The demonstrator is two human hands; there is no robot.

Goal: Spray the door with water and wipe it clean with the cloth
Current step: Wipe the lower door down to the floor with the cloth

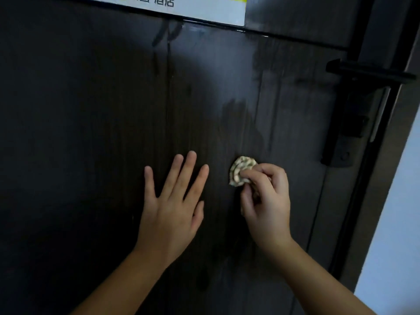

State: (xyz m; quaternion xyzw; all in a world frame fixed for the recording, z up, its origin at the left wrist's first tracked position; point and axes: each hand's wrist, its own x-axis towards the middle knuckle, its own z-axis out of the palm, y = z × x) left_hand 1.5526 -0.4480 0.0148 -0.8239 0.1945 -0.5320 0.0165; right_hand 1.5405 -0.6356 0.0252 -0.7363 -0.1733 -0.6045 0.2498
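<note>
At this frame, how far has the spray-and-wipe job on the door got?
Spraying looks done: the door shows wet streaks and a damp patch below the sign, and no spray bottle is in view. Wiping is in hand: the right hand grips the bunched cloth against the panel, while the left hand lies flat on it. Left: the runs near the door handle and the upper drips still look unwiped.

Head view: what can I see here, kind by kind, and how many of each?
Hands: 2, left hand flat on the door, right hand gripping the cloth
Cloths: 1, cloth
Doors: 1, door
Door handles: 1, handle
Signs: 1, sign
Total: 6
</note>
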